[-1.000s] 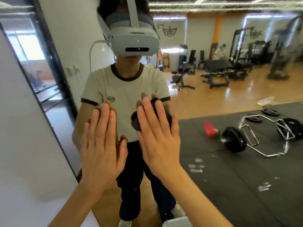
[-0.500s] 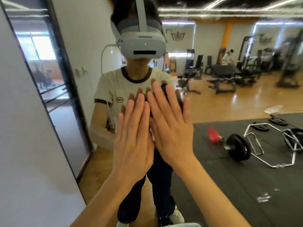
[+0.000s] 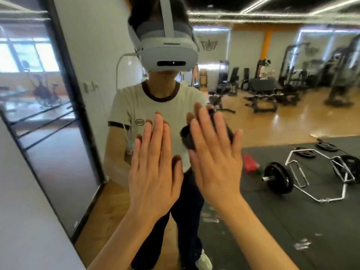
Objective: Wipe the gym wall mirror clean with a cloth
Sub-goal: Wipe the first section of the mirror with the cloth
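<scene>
The wall mirror [image 3: 272, 133] fills most of the view and reflects me and the gym behind me. My right hand [image 3: 214, 158] lies flat against the glass with its fingers spread, pressing a dark cloth [image 3: 187, 137] to it; the cloth shows only at the fingers' left side and between them. Just left of it, my left hand [image 3: 153, 172] rests flat on the glass with fingers together and nothing under it. The two hands are close but apart.
The mirror's dark left edge [image 3: 39, 172] runs diagonally next to a white wall [image 3: 23, 211]. White smudges [image 3: 302, 245] mark the glass low on the right. The reflection shows a hex barbell [image 3: 319, 178], weight plates, a red bottle [image 3: 250, 162] and gym machines.
Both hands slid rightward across the glass, rose half a second ago, then came slightly down. They were pressed side by side then and now have a small gap between them.
</scene>
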The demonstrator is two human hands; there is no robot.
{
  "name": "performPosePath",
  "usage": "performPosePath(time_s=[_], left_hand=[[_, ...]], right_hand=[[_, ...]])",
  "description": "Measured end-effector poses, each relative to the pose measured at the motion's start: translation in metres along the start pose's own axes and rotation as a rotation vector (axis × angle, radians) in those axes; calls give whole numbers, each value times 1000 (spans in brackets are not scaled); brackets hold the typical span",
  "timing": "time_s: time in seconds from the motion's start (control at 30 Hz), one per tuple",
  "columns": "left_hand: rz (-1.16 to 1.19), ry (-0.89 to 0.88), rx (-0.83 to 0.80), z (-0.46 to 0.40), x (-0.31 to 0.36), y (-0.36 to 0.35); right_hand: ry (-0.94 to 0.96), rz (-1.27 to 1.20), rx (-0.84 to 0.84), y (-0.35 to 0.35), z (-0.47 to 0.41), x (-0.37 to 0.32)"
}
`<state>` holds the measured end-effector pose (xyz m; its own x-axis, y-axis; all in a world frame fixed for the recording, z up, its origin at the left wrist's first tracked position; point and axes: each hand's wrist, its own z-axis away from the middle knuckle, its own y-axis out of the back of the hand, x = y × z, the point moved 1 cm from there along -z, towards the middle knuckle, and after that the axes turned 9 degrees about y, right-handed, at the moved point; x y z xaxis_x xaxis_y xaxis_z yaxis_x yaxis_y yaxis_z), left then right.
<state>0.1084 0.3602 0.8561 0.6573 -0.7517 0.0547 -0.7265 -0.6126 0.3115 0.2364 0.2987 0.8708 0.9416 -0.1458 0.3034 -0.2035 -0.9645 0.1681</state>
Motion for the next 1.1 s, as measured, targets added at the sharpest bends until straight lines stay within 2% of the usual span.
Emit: performPosePath(time_s=[0.07, 0.13, 0.2, 0.23, 0.3, 0.37, 0.43, 0.47, 0.53, 0.6, 0.67, 0.7, 0.73, 0.83, 0.93, 1.0, 1.1], left_hand=[[-27, 6, 4, 0, -1, 0], [-28, 14, 9, 0, 0, -1], [-25, 22, 7, 1, 1, -2], [-28, 24, 9, 1, 1, -2], [-29, 24, 18, 2, 1, -2], [-27, 22, 25, 1, 2, -3], [-21, 17, 20, 1, 2, -2], [-18, 18, 18, 1, 2, -2], [-19, 27, 10, 0, 2, -2], [-24, 32, 14, 1, 2, -2], [-27, 34, 22, 1, 3, -2], [-24, 35, 26, 1, 4, -2], [-21, 34, 30, 0, 4, -2], [-24, 26, 16, 0, 3, -2], [-23, 29, -2, 1, 3, -1], [-27, 34, -4, 1, 3, -1], [-25, 41, 3, 0, 3, -1]], right_hand=[[-146, -18, 51, 11, 9, 44], [-431, -66, 158, 24, 16, 87], [-659, -56, 202, 27, 15, 102], [-706, -54, 173, 24, 9, 92], [-623, -51, 93, 15, -1, 44], [-315, -27, 22, 2, 5, -7], [-37, -13, -28, -3, 16, -15], [7, 7, -44, 1, 20, 2], [-109, 4, -37, 12, 32, 42], [-449, -69, 38, 30, 36, 83], [-777, -113, 51, 29, 36, 94], [-802, -93, 42, 25, 32, 81], [-730, -72, 35, 18, 30, 57], [-277, -46, -7, -4, 45, -24], [-35, -16, -46, -2, 56, -10], [-122, -9, -33, 8, 69, 33], [-624, -100, 92, 27, 69, 87]])
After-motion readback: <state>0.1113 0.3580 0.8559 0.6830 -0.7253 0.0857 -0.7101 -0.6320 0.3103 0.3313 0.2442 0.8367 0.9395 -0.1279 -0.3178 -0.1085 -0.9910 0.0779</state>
